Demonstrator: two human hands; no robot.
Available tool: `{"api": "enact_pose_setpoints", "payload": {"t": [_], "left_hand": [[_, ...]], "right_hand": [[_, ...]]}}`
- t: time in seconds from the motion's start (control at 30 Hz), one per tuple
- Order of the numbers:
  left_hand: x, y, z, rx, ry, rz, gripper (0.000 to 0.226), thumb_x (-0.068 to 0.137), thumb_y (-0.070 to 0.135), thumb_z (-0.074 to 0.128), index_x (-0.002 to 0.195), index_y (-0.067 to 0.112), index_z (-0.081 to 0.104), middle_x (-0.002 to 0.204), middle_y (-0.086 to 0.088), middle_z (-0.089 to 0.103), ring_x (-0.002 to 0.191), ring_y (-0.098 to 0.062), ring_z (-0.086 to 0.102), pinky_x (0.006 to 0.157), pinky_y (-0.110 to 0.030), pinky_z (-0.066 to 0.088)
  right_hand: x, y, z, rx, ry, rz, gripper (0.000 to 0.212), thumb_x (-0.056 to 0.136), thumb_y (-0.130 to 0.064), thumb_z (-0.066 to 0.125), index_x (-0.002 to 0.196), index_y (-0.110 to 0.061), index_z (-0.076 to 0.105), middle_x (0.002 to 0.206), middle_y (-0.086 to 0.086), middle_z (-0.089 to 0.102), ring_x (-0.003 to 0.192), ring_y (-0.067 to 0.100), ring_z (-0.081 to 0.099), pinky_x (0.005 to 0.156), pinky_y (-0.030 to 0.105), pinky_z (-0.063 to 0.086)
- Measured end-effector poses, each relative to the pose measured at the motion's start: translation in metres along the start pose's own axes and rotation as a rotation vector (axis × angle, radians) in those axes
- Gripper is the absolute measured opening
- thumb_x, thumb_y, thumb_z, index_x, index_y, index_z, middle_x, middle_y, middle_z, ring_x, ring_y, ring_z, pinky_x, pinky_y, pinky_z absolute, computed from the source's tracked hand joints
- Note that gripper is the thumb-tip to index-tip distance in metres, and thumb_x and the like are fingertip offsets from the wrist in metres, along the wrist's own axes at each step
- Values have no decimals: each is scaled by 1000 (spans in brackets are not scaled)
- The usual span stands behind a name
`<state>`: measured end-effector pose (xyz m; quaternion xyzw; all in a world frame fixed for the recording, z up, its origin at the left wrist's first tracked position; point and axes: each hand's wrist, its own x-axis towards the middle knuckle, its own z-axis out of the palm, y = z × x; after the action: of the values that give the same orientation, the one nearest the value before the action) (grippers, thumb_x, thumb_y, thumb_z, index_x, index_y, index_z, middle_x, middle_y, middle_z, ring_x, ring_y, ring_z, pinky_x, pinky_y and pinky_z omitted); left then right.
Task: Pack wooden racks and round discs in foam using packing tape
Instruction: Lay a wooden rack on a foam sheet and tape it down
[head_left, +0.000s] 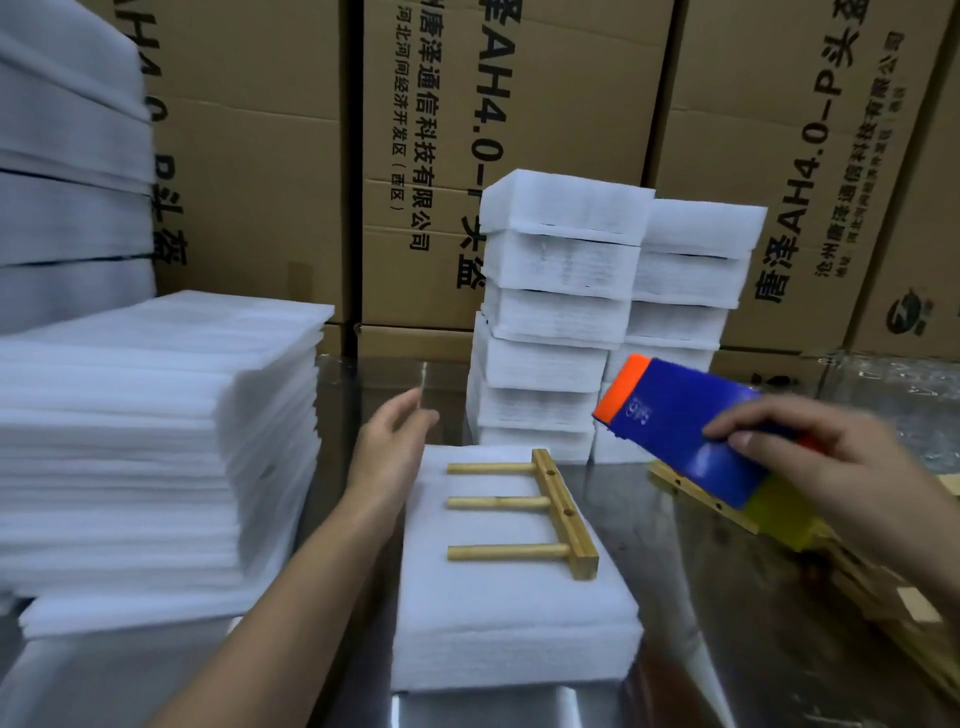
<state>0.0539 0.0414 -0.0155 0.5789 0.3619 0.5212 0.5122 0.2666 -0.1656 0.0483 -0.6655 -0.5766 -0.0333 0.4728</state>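
Foam pad (514, 623) is lying at the worktop's (701, 571) near edge, soft and light, likely sagging unless lifted by both sides. Wooden rack (563, 512) is resting on its far half, stiff, probably best taken by the bar. Left hand (389, 447) is hovering, fingers spread; right hand (810, 467) is gripping the tape dispenser (675, 431).

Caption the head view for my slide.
Wooden rack on foam sheet; left hand open beside it, right hand holding blue tape dispenser.

one tape dispenser (675, 436), one fully seen wooden rack (564, 514), three pegs (498, 503).
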Motion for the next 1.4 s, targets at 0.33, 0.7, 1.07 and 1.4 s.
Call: {"api": "enact_pose_setpoints", "payload": {"t": [0.33, 0.7, 1.07, 1.4], "left_hand": [[-18, 28, 4, -607, -518, -213, 64, 68, 45, 65, 118, 6, 58, 102, -15, 71, 84, -21, 71, 72, -30, 58], [-20, 34, -2, -876, -546, -513, 27, 75, 13, 58, 95, -4, 65, 84, -19, 71, 64, -23, 71, 54, -29, 59], [-20, 37, -5, -805, -430, -505, 18, 89, 13, 53, 91, -3, 62, 75, -19, 70, 57, -22, 70, 43, -26, 55], [-20, 43, -1, -47, -83, 19, 22, 87, 19, 66, 68, 8, 71, 60, -5, 69, 51, -7, 64, 46, -14, 47]], "right_hand": [[26, -42, 9, 546, -267, -159, 26, 65, -6, 53, 60, -21, 74, 65, -3, 66, 65, 7, 60, 55, 13, 46], [28, -34, 20, 565, -390, -247, 27, 47, -25, 81, 71, -30, 70, 79, -10, 67, 74, 6, 64, 58, 19, 53], [17, -30, 28, -115, -203, -451, 67, 48, -63, 73, 106, -51, 42, 115, -25, 46, 108, 4, 52, 87, 20, 44], [27, -26, 14, -227, -169, -452, 67, 53, -57, 69, 116, -58, 46, 124, -16, 32, 111, -8, 41, 91, 25, 40]]}}
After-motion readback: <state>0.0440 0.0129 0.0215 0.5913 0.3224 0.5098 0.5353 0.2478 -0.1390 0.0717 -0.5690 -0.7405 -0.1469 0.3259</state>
